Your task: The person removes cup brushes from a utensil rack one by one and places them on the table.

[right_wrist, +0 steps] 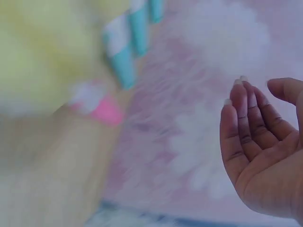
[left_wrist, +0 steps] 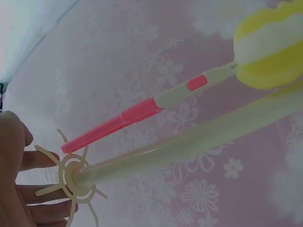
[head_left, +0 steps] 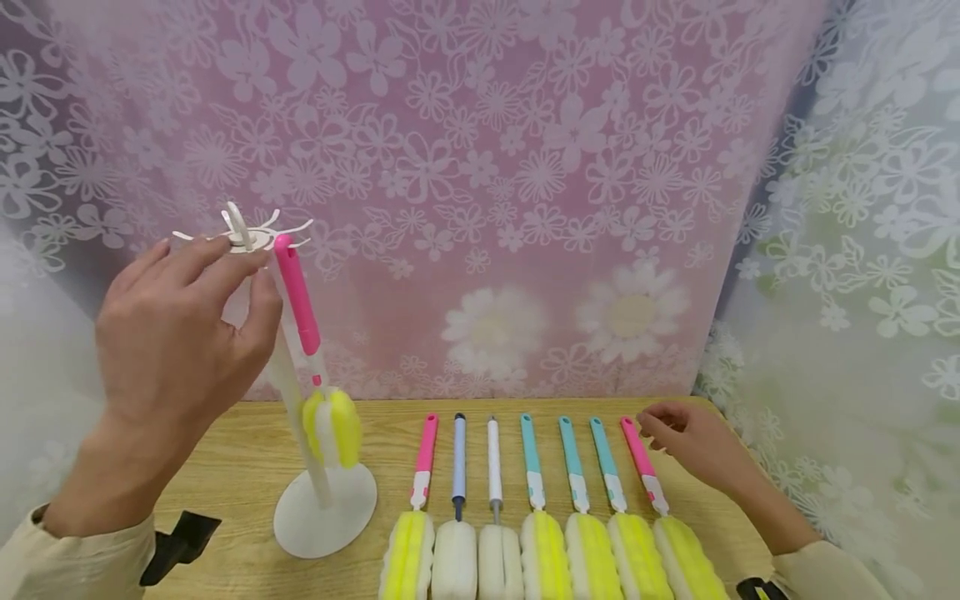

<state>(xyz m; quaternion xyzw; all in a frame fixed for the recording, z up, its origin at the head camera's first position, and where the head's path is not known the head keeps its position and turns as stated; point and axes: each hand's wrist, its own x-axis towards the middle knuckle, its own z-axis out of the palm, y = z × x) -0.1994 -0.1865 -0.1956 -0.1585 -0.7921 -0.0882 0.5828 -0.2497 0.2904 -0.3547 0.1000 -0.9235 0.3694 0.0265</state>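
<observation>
My left hand point(head_left: 180, 325) is at the top of a white rack with hooks point(head_left: 251, 240), its fingers reaching over the hook ring. In the left wrist view the fingers point(left_wrist: 45, 195) lie fairly straight behind the ring. A pink-handled sponge brush point(head_left: 300, 300) hangs from one hook, its yellow-and-white sponge head point(head_left: 333, 427) beside the pole. The thumb is close to the top of that handle, not wrapped round it. My right hand point(head_left: 697, 442), loosely curled and holding nothing, hovers near the handle end of another pink brush point(head_left: 637, 450) on the table.
A row of sponge brushes lies on the wooden table point(head_left: 225, 467): a pink one point(head_left: 425, 446), a blue one point(head_left: 460, 458), a grey-white one point(head_left: 493, 458) and several teal ones point(head_left: 531, 450). The round rack base point(head_left: 330, 533) stands left of them. Flowered curtain point(head_left: 487, 167) closes the back.
</observation>
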